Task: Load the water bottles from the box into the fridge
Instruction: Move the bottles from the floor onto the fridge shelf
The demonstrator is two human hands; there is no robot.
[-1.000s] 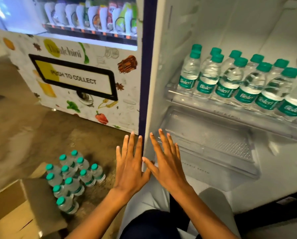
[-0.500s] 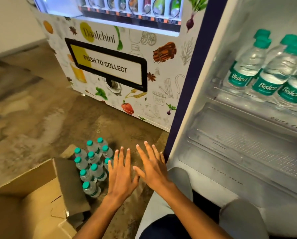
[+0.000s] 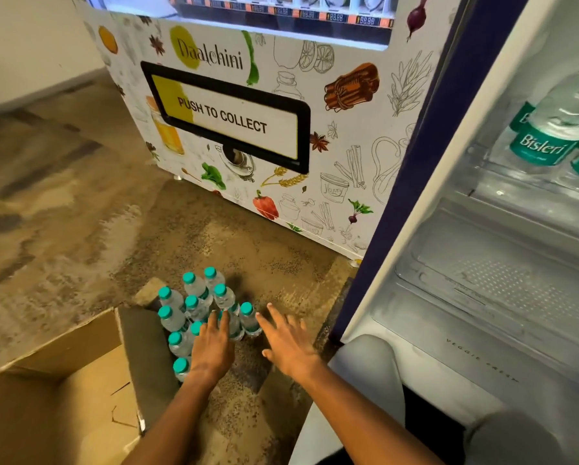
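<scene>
Mottled brown stone floor (image 3: 66, 203), pale wall (image 3: 29, 45) far left. Open cardboard box (image 3: 63, 391) bottom left, left of the left fingers, one flap (image 3: 143, 347) folded out toward the bottles. Cluster of small water bottles (image 3: 194, 307) with teal caps standing upright on the floor outside the box, just beyond and under the left fingertips. Left hand (image 3: 211, 350) palm down, fingers straight and together, tips overlapping the nearest bottle tops; contact not certain. Right hand (image 3: 290, 347) just right of the cluster, fingers straight and spread, index tip just beside the rightmost bottle (image 3: 249, 318), gripping nothing. Beyond both sets of fingers: vending machine (image 3: 331, 146) with food drawings and black-framed "PUSH TO COLLECT" flap (image 3: 227, 119). Right of the right fingers: open fridge (image 3: 449, 229) with dark blue edge, clear empty shelf (image 3: 503, 273) low down, Bisleri bottles (image 3: 550, 129) on the shelf above, top right. Grey trouser knees (image 3: 368, 367) bottom right. Versus 0.5 s ago: both hands lower and further forward, left now over the bottle tops instead of short of them, right fingers up beside the rightmost bottle; view swung left and down, fewer fridge bottles in frame.
</scene>
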